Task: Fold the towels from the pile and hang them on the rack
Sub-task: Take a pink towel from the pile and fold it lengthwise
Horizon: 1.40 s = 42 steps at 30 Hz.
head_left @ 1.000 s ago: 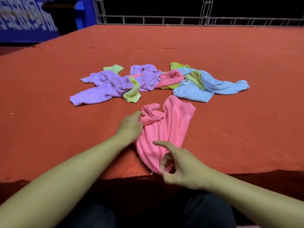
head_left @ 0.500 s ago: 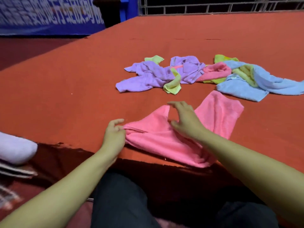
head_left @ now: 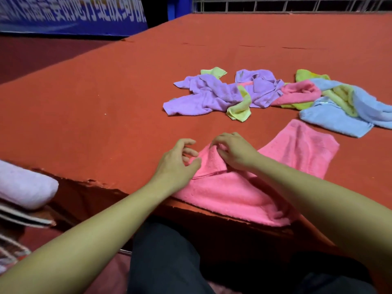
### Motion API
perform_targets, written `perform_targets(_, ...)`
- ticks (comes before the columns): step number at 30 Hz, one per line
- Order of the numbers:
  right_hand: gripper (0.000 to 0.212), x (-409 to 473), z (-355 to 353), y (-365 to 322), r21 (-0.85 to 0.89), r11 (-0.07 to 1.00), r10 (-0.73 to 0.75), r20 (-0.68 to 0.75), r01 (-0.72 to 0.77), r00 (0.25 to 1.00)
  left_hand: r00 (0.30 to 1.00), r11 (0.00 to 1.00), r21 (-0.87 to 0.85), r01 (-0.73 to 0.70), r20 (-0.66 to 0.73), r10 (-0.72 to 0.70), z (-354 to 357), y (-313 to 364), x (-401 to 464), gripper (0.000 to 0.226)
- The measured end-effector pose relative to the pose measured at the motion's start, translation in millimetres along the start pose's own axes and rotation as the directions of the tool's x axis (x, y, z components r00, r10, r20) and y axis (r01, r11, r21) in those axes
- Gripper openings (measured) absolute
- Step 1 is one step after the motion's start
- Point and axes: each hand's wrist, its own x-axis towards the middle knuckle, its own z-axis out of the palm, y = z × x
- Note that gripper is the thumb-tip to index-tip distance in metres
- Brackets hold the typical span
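Note:
A pink towel lies rumpled at the near edge of the red table, one end reaching toward the pile. My right hand pinches a raised fold at the towel's left corner. My left hand sits just beside it, fingers loosely spread, its thumb touching the towel's edge. Behind lies the pile of towels: purple, yellow-green, pink and light blue, all crumpled. No rack is in view.
A pale rolled towel rests on a low stand at the left, below the table edge. My dark trousers fill the bottom. A blue banner and a metal railing stand beyond the table.
My right hand moved left to the towel's left corner and lifted a fold there. My left hand let go of the corner and opened. The view swung further left.

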Motion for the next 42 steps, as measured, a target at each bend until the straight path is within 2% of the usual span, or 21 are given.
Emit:
perform_targets(2,0.046,5.3,-3.6,-5.8,0.048,0.998,0.040,-0.022,-0.039,0.999,0.999,1.000,0.001,0.027,0.038,-0.027,9.9,7.4,5.0,0.054)
perform_targets(4,0.035,16.1,-11.3,-15.2,0.096,0.994,0.061,-0.022,-0.059,0.998,0.995,0.998,-0.011,0.066,0.077,-0.065,17.4,13.7,11.3,0.076)
perform_targets(7,0.028,38.2,-24.6,-32.5,0.164,0.986,0.042,0.008,-0.043,0.999,0.988,0.978,-0.136,0.156,0.042,-0.152,18.6,18.7,24.2,0.100)
perform_targets(10,0.035,55.9,-35.9,-48.5,0.305,0.952,0.022,0.052,-0.037,0.998,0.979,0.958,-0.219,0.185,-0.042,-0.199,8.8,11.4,34.8,0.086)
perform_targets(13,0.044,61.1,-46.1,-53.9,0.534,0.840,0.006,0.167,-0.095,0.986,0.981,0.977,-0.183,0.111,-0.135,-0.137,-5.4,-3.2,40.4,0.051)
perform_targets(17,0.062,60.6,-50.2,-43.3,0.563,0.815,-0.094,0.357,-0.134,0.929,0.979,0.955,-0.283,0.088,-0.155,-0.136,-28.7,-21.4,38.6,0.028)
perform_targets(20,0.065,61.4,-46.4,-37.9,0.598,0.790,-0.066,0.301,-0.134,0.951,0.979,0.971,-0.229,0.063,-0.173,-0.105,-45.8,-35.2,36.4,0.019)
perform_targets(23,0.059,69.6,-43.1,-31.6,0.536,0.842,-0.006,0.115,-0.057,0.993,0.975,0.986,-0.158,0.059,-0.203,-0.091,-62.2,-47.3,32.9,0.012)
perform_targets(25,0.052,78.6,-42.4,-32.0,0.630,0.774,0.065,0.015,-0.060,0.998,0.970,0.983,-0.162,0.090,-0.211,-0.124,-71.9,-55.8,30.0,0.022)
perform_targets(28,0.046,97.8,-39.5,-43.2,0.727,0.682,0.112,0.002,-0.078,0.994,0.953,0.978,-0.133,0.161,-0.237,-0.189,-83.4,-70.1,27.7,0.011)
perform_targets(30,0.046,115.2,-29.9,-54.4,0.697,0.714,0.097,0.002,-0.070,0.995,0.945,0.977,-0.078,0.200,-0.249,-0.213,-89.3,-79.1,25.9,0.016)
perform_targets(32,0.049,133.7,-15.8,-63.8,0.607,0.790,0.089,0.030,-0.089,0.996,0.943,0.970,0.009,0.244,-0.234,-0.235,-95.6,-88.6,22.6,0.019)
perform_targets(34,0.058,144.6,-1.1,-68.8,0.489,0.863,0.038,0.184,-0.126,0.982,0.935,0.934,0.144,0.327,-0.193,-0.298,-100.8,-98.3,17.9,0.023)
perform_targets(37,0.070,143.7,25.8,-70.3,0.312,0.943,-0.039,0.442,-0.113,0.896,0.923,0.873,0.300,0.384,-0.142,-0.357,-102.3,-106.8,10.3,0.034)
perform_targets(39,0.070,139.2,43.7,-69.5,0.236,0.969,-0.040,0.419,-0.067,0.907,0.927,0.878,0.296,0.375,-0.147,-0.346,-101.2,-107.9,10.4,0.036)
perform_targets(42,0.068,138.2,56.6,-68.0,0.222,0.971,0.031,0.256,-0.090,0.966,0.939,0.892,0.298,0.341,-0.149,-0.309,-99.7,-110.2,17.4,0.039)
